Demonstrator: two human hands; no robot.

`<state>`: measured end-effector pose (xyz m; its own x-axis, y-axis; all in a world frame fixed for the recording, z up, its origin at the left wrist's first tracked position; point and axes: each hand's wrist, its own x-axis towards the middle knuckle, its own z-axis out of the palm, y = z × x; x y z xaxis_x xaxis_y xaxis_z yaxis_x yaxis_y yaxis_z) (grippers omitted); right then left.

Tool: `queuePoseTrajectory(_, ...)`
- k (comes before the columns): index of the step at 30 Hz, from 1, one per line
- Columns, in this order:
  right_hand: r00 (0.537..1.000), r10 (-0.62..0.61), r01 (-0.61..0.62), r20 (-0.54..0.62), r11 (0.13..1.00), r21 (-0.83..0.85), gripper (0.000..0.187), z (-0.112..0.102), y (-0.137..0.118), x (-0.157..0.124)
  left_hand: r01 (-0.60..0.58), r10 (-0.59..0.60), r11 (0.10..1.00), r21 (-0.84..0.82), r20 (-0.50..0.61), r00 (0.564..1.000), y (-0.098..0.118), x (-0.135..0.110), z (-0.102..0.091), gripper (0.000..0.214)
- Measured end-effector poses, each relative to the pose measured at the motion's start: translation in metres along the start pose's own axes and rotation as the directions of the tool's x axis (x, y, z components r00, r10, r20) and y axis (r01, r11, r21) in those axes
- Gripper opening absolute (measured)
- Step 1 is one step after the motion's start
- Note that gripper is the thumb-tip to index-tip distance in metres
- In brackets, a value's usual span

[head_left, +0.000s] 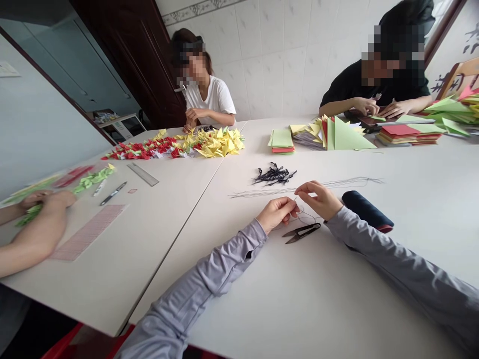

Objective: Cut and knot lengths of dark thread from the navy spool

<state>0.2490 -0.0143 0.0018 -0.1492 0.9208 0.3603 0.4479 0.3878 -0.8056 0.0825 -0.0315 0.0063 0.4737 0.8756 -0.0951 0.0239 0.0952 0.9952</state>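
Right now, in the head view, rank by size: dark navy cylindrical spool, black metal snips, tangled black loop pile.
1. Navy spool
2. Too close to call, given nearness to the camera: black snips, black loop pile

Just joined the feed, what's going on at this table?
The person's left hand pinches a thin thread, with the right hand close beside it. Snips lie on the table just below them, near a dark spool. Across the table, a co-worker's hands are on coloured paper, and rows of folded paper cranes lie further along.
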Motion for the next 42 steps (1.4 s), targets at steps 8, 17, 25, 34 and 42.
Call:
queuePoseTrajectory(8, 1.000, 0.022, -0.021, -0.007, 0.996, 0.092, 0.021, 0.010, 0.018, -0.005, 0.030, -0.030, 0.999, -0.016, -0.012, 0.999, -0.003, 0.009, -0.007, 0.033)
queuePoseTrajectory(17, 0.998, 0.038, -0.034, -0.048, 0.996, 0.087, 0.021, 0.016, 0.028, -0.004, 0.105, -0.105, 0.993, 0.052, 0.003, 0.994, -0.008, 0.020, -0.010, 0.037)
queuePoseTrajectory(25, 0.997, 0.059, -0.051, -0.048, 0.987, 0.150, 0.023, 0.016, 0.026, 0.000, 0.120, -0.125, 0.985, 0.123, 0.037, 0.991, -0.005, 0.030, -0.012, 0.039)
queuePoseTrajectory(34, 0.999, 0.042, -0.038, -0.025, 0.988, 0.151, 0.025, 0.016, 0.030, 0.001, 0.117, -0.122, 0.990, 0.080, 0.069, 0.990, -0.007, 0.034, -0.015, 0.035)
queuePoseTrajectory(42, 1.000, 0.030, -0.028, -0.007, 0.976, 0.216, 0.024, 0.016, 0.032, -0.001, 0.090, -0.099, 0.989, 0.119, 0.066, 0.993, -0.009, 0.034, -0.015, 0.037)
